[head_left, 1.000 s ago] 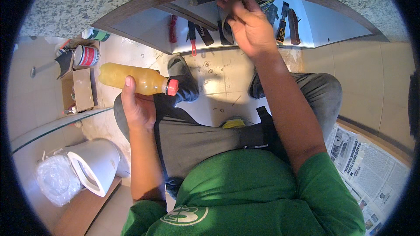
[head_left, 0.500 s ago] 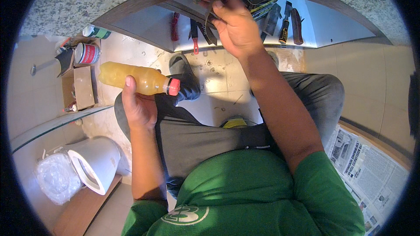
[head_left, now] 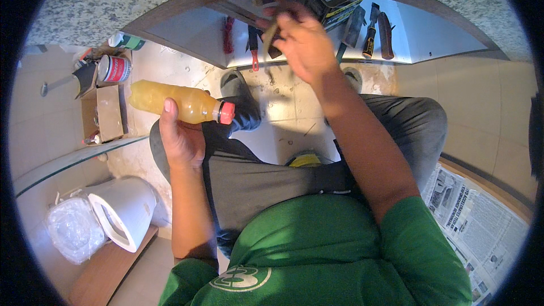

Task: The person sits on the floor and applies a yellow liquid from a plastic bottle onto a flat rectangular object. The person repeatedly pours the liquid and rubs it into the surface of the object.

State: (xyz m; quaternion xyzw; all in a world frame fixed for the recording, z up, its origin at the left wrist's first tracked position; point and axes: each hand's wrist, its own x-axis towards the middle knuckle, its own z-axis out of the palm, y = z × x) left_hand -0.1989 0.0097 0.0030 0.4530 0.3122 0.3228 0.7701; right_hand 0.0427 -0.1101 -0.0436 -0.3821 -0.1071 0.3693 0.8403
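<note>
A clear plastic bottle of cloudy yellow liquid [head_left: 190, 102] with a red cap lies nearly level in my left hand [head_left: 181, 139], its cap end to the right. My left fingers wrap it from below and the thumb presses its near side. Up at the cabinet opening, my right hand [head_left: 306, 48] pinches a thin, curved brownish strip [head_left: 270, 37]; the fingertips are blurred, and its kind is unclear. Around that hand on the white cabinet base lie a red-handled tool [head_left: 254, 51], a bundle of red cord [head_left: 228, 34], a black-and-orange chisel [head_left: 371, 34] and a dark-handled tool [head_left: 386, 37].
A speckled granite counter [head_left: 85, 11] with a curved brown edge overhangs the cabinet. At left are a paint tin [head_left: 115, 69], a cardboard box [head_left: 109, 110], a glass edge [head_left: 73, 161] and a white fixture [head_left: 124, 209]. Newspaper [head_left: 476, 232] covers a board at right.
My right hand has drawn slightly down and toward me with the strip, and its fingers have loosened a little. The left hand and bottle stay nearly still.
</note>
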